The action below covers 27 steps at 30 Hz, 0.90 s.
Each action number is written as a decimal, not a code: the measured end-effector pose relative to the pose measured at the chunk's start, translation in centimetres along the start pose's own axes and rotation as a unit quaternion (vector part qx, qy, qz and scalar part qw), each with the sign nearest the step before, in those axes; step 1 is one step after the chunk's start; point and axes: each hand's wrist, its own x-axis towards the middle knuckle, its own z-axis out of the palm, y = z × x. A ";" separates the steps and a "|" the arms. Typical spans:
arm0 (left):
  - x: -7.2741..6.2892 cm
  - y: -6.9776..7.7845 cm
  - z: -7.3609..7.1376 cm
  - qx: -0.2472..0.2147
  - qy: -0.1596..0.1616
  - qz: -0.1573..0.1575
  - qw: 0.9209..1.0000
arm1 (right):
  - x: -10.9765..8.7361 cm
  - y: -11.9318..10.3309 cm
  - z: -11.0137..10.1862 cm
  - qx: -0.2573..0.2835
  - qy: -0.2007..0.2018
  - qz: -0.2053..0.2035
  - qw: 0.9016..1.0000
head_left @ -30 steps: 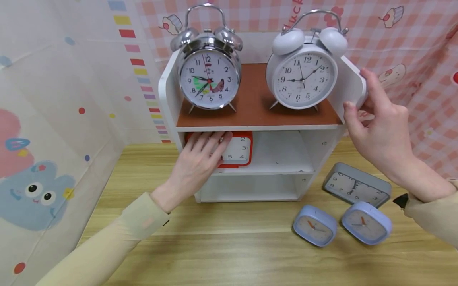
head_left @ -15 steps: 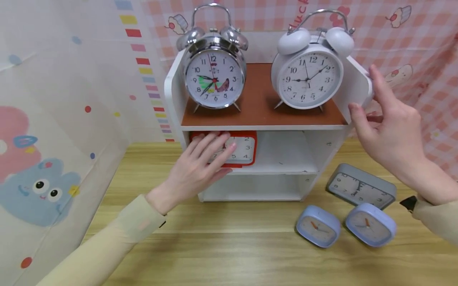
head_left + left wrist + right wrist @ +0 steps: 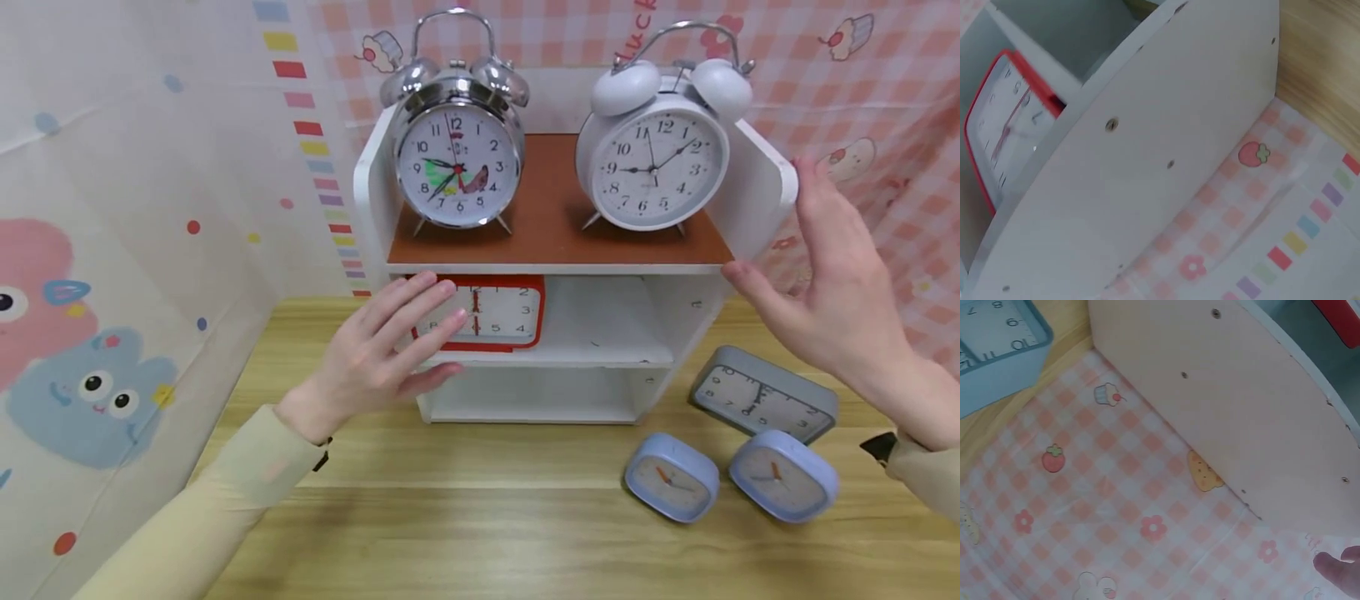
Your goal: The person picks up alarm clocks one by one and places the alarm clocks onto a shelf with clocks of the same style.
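Observation:
A red rectangular alarm clock (image 3: 487, 312) stands on the middle level of a small white shelf (image 3: 555, 270), against its left side. In front of that clock's left part is my left hand (image 3: 367, 350), fingers extended and holding nothing. In the left wrist view the red clock (image 3: 1007, 119) shows past the shelf's side panel (image 3: 1129, 144). My right hand (image 3: 847, 283) is at the shelf's right side, fingers spread. Its index fingertip is by the upper panel edge and its thumb by the brown top board's corner; contact is hard to tell. Part of the right hand (image 3: 1341, 569) shows in the right wrist view.
A silver twin-bell alarm clock (image 3: 459, 167) and a white twin-bell one (image 3: 652, 167) stand on the top level. On the wooden table (image 3: 465, 517), to the right, lie a grey clock (image 3: 765, 396) and two small blue clocks (image 3: 671, 477), (image 3: 783, 477).
My left hand has drawn back leftward from the red clock, uncovering more of its face. My right thumb has moved down along the shelf's side and the hand has opened wider.

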 end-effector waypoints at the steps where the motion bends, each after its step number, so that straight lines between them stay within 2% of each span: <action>1: 0.1 -0.1 -0.1 -0.002 0.009 -0.005 1.000 | -0.1 0.1 -0.1 -0.001 -0.006 -0.004 1.000; 5: 0.3 -0.6 -0.6 -0.009 0.035 -0.033 0.999 | -0.5 0.4 -0.3 -0.007 -0.026 -0.015 1.000; 7: 0.3 -0.8 -0.9 -0.009 0.037 -0.047 0.998 | -0.7 0.6 -0.4 -0.007 -0.037 -0.018 0.999; 14: 0.1 -1.5 -1.3 -0.015 0.037 -0.086 0.996 | -2.0 1.7 -0.6 -0.013 -0.061 -0.004 0.998; 18: 0.2 -1.7 -1.3 -0.022 0.061 -0.102 0.993 | -2.9 2.5 -0.7 -0.026 -0.081 0.010 0.996; 23: 0.5 -2.1 -1.2 -0.054 0.098 -0.152 0.982 | -4.1 3.2 -0.8 -0.050 -0.118 0.028 0.991; 27: 1.0 -2.2 -1.3 -0.080 0.119 -0.205 0.968 | -5.0 3.9 -0.9 -0.064 -0.148 0.040 0.986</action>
